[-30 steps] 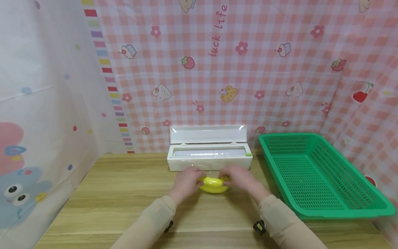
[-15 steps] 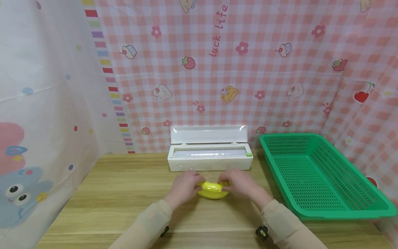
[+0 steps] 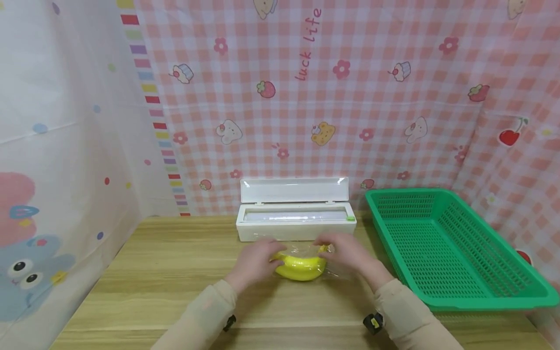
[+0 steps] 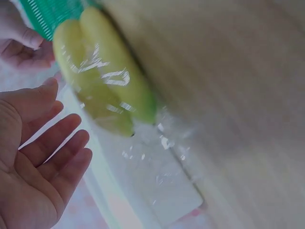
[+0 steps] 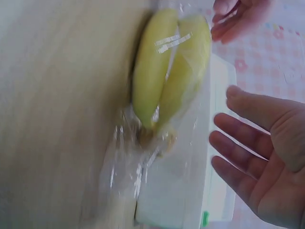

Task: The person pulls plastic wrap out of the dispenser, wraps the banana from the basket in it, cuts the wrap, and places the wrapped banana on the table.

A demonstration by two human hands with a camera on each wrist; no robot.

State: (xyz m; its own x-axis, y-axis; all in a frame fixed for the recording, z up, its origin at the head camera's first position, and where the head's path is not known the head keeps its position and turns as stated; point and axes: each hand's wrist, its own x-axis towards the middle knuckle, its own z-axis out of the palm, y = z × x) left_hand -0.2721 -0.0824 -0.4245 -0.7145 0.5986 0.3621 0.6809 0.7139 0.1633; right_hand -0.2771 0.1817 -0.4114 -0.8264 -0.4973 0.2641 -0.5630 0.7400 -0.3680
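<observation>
Two joined yellow bananas (image 3: 302, 269) lie on the wooden table in clear cling film (image 5: 128, 171), which gleams over them and trails past both ends. My left hand (image 3: 255, 262) hovers at the tip end; the left wrist view shows its fingers (image 4: 69, 143) spread and loosely bent, a gap away from the fruit (image 4: 107, 71). At the stem end is my right hand (image 3: 347, 253). Its fingers (image 5: 243, 143) are likewise parted and relaxed in the right wrist view, beside the film with nothing between them.
Behind the bananas stands a white cling film box (image 3: 297, 231), lid (image 3: 294, 190) raised, with a roll (image 3: 297, 215) inside and a green slider (image 3: 350, 218) at its right end. A green plastic basket (image 3: 485, 302) occupies the table's right side. Patterned cloth (image 3: 280, 116) hangs behind.
The bananas have come slightly nearer to me, away from the box. My hands have moved apart from their hold at the two ends, uncovering more of the fruit and film.
</observation>
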